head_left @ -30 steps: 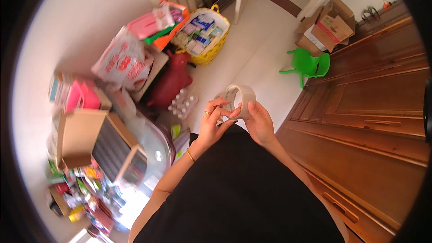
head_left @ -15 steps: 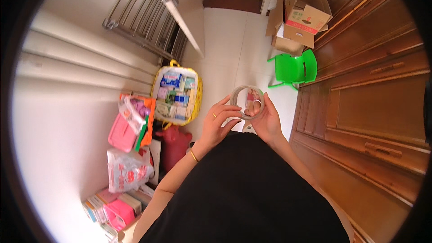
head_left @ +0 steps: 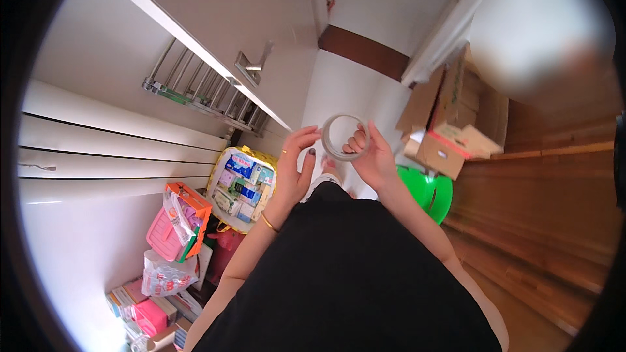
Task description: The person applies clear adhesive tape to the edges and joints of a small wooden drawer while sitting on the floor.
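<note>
A roll of clear tape [head_left: 344,137] is held up in front of me by both hands. My left hand [head_left: 297,166] touches its left rim with thumb and fingertips, the other fingers spread. My right hand [head_left: 373,156] grips the right side with fingers curled through the ring. A gold bangle sits on my left wrist. My black garment fills the lower middle of the view.
Cardboard boxes [head_left: 450,124] are stacked at the right beside a wooden cabinet [head_left: 554,208]. A green plastic chair [head_left: 427,192] stands below them. At the left are a yellow bag of packets [head_left: 241,179], a pink case [head_left: 166,238] and more packages. A white door with a handle [head_left: 254,62] is above.
The view has swung upward and the hands have lifted the tape roll higher. The floor clutter has slid down to the lower left and the door and boxes have come closer.
</note>
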The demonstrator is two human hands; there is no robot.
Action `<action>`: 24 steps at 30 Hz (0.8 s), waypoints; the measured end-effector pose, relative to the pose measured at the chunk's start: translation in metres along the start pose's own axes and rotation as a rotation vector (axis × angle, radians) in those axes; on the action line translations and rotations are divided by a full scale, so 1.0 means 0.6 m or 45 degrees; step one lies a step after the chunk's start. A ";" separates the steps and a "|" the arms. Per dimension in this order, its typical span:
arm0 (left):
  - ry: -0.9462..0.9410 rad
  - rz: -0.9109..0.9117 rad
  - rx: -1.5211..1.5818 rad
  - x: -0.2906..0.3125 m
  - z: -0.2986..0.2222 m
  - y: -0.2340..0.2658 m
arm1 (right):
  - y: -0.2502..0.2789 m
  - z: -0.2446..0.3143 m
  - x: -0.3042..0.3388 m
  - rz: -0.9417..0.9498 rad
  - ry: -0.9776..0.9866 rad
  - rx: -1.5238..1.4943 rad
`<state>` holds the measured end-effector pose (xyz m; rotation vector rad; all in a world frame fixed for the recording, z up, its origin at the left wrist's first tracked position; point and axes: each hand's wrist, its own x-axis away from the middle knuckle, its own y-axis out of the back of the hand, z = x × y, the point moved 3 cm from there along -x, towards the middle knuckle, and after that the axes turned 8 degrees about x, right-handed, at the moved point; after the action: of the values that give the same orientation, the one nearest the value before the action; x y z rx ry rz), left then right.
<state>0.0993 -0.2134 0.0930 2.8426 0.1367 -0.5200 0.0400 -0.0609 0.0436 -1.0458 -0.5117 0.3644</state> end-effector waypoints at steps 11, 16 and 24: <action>0.222 -0.474 -0.799 -0.264 0.197 0.072 | 0.003 0.011 -0.426 0.044 -0.663 0.167; 0.497 -0.602 -1.406 -0.293 0.254 0.077 | -0.007 0.043 -0.508 0.101 -0.861 0.105; 1.595 -0.489 -1.399 -0.360 0.236 0.058 | 0.022 0.173 -0.674 0.121 -0.948 0.007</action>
<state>-0.1450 -0.2939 0.0502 1.6226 0.8498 1.0256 -0.3529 -0.1882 -0.0178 -0.9101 -1.1238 0.8493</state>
